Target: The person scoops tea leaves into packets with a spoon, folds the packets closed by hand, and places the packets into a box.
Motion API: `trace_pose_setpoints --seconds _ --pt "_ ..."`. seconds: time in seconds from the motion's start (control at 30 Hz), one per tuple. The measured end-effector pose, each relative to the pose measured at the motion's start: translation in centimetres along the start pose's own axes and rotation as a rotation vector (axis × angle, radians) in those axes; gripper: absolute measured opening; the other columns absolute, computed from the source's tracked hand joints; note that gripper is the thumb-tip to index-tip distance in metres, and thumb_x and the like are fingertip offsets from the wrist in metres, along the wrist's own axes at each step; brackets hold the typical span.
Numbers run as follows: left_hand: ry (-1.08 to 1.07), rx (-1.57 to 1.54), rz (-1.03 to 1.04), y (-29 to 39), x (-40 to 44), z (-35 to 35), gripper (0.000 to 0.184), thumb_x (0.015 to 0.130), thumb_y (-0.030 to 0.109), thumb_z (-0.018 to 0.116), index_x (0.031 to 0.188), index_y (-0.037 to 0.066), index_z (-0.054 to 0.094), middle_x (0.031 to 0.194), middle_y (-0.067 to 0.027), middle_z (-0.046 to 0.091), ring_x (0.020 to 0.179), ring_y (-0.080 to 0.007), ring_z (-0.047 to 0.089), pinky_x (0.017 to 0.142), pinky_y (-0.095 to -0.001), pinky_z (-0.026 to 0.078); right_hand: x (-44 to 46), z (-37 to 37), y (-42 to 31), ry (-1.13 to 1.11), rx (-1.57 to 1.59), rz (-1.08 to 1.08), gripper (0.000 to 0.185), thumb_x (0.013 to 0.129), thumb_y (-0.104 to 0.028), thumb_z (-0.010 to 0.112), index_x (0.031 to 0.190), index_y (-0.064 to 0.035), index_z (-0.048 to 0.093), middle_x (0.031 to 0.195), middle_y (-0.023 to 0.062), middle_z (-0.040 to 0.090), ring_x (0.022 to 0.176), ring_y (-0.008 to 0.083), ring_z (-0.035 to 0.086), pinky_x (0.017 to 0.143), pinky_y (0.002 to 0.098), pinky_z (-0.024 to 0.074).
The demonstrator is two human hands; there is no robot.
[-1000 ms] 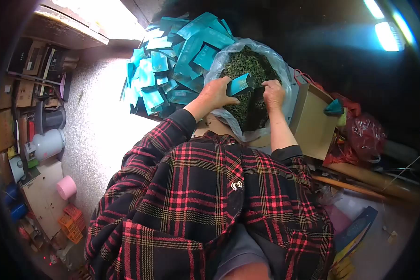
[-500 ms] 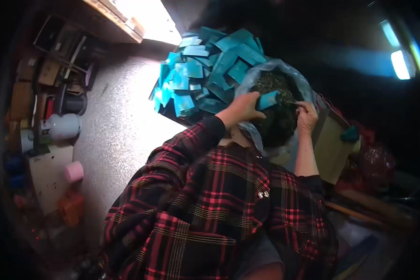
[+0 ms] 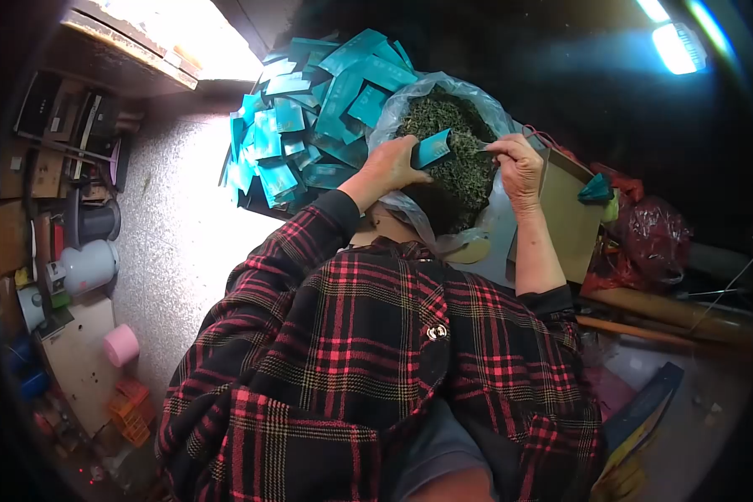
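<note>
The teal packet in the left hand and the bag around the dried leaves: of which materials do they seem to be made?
Teal packet: perhaps coated paper or foil-like film, satin finish; its smooth surface catches a soft sheen. Bag: likely thin plastic, translucent and glossy; its crumpled rim shows pale highlights.

Your left hand [image 3: 393, 165] hid one end of the teal packet [image 3: 432, 150], its print illegible. Your right hand [image 3: 520, 170] covered part of a thin implement [image 3: 483, 146] (its kind was unclear); the bottom edge cropped your plaid shirt [image 3: 335, 351].
</note>
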State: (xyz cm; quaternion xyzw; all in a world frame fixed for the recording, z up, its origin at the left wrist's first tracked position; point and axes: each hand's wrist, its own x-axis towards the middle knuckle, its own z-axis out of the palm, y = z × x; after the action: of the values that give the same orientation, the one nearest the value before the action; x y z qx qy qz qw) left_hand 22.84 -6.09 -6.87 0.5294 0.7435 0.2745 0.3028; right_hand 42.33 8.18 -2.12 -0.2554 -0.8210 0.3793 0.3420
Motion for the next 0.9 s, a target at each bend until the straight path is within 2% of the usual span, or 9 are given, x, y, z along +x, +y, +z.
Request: trace_pose_setpoints --seconds 0.07,0.17,0.2,0.3,0.37,0.43,0.6,0.73,0.9 --pt "0.020 0.036 0.036 0.0 0.2 0.2 0.059 0.060 0.035 0.081 0.104 0.003 0.056 0.098 -0.0191 0.063 0.093 -0.0353 0.060 0.079 -0.0408 0.048 0.5 0.3 -0.4 -0.031 -0.057 -0.026 0.026 0.068 0.014 0.053 0.078 -0.0051 0.067 0.077 0.0058 0.060 0.062 0.0176 0.059 0.056 0.0262 0.0478" --pt "-0.025 0.030 0.012 1.0 0.4 -0.3 0.058 0.060 0.035 0.081 0.103 0.004 0.056 0.097 -0.0186 0.063 0.093 -0.0356 0.060 0.079 -0.0411 0.048 1.8 0.9 -2.5 -0.160 -0.278 -0.286 0.015 0.068 0.007 0.057 0.072 -0.0063 0.062 0.075 0.0063 0.057 0.065 0.0247 0.059 0.057 0.0322 0.0486" --pt "-0.047 0.028 -0.001 1.3 0.4 -0.4 0.058 0.060 0.035 0.081 0.102 0.004 0.056 0.097 -0.0184 0.063 0.093 -0.0358 0.060 0.079 -0.0413 0.048 2.2 1.0 -3.2 -0.160 -0.281 -0.285 0.015 0.068 0.007 0.057 0.072 -0.0063 0.062 0.075 0.0063 0.057 0.065 0.0247 0.059 0.057 0.0322 0.0486" --pt "-0.033 0.004 -0.009 0.9 0.9 0.4 0.058 0.059 0.033 0.082 0.103 0.005 0.056 0.097 -0.0182 0.062 0.093 -0.0364 0.060 0.079 -0.0412 0.048 3.3 1.2 -5.4 -0.384 -0.520 -0.424 0.009 0.068 0.000 0.060 0.066 -0.0058 0.053 0.072 0.0066 0.052 0.068 0.0272 0.058 0.057 0.0370 0.0477" --pt "-0.025 -0.008 -0.015 0.5 1.1 1.1 0.058 0.059 0.033 0.082 0.103 0.005 0.055 0.097 -0.0180 0.062 0.093 -0.0366 0.060 0.079 -0.0411 0.048 3.9 1.3 -6.5 -0.396 -0.549 -0.457 0.010 0.068 -0.001 0.059 0.065 -0.0060 0.051 0.072 0.0068 0.051 0.068 0.0268 0.058 0.056 0.0374 0.0474" --pt "0.036 -0.075 0.064 0.2 1.2 1.5 0.058 0.059 0.031 0.083 0.104 0.005 0.055 0.097 -0.0181 0.062 0.092 -0.0368 0.060 0.079 -0.0410 0.048 4.4 1.2 -7.4 -0.418 -0.605 -0.524 0.013 0.067 -0.004 0.059 0.063 -0.0063 0.047 0.070 0.0073 0.048 0.068 0.0261 0.057 0.055 0.0383 0.0469" --pt "0.124 -0.164 0.146 0.1 1.2 1.5 0.058 0.059 0.027 0.083 0.104 0.005 0.053 0.096 -0.0187 0.063 0.092 -0.0365 0.061 0.078 -0.0408 0.049 4.9 0.6 -8.6 -0.364 -0.672 -0.538 0.011 0.067 -0.005 0.058 0.062 -0.0069 0.049 0.071 0.0072 0.049 0.068 0.0255 0.057 0.055 0.0367 0.0475" --pt "0.094 -0.193 0.103 0.9 1.2 1.1 0.059 0.059 0.027 0.084 0.104 0.004 0.053 0.095 -0.0189 0.063 0.090 -0.0356 0.061 0.077 -0.0409 0.049 4.9 0.9 -8.7 -0.425 -0.643 -0.579 0.012 0.067 -0.006 0.058 0.061 -0.0071 0.047 0.070 0.0071 0.048 0.067 0.0255 0.056 0.054 0.0364 0.0476" --pt "0.109 -0.242 0.135 -0.1 1.5 1.6 0.059 0.059 0.027 0.084 0.105 0.005 0.052 0.094 -0.0186 0.063 0.090 -0.0349 0.061 0.077 -0.0400 0.049 4.7 -0.8 -9.1 -0.205 -0.615 -0.538 0.007 0.065 0.000 0.057 0.065 -0.0054 0.052 0.073 0.0071 0.052 0.067 0.0251 0.058 0.055 0.0354 0.0478"
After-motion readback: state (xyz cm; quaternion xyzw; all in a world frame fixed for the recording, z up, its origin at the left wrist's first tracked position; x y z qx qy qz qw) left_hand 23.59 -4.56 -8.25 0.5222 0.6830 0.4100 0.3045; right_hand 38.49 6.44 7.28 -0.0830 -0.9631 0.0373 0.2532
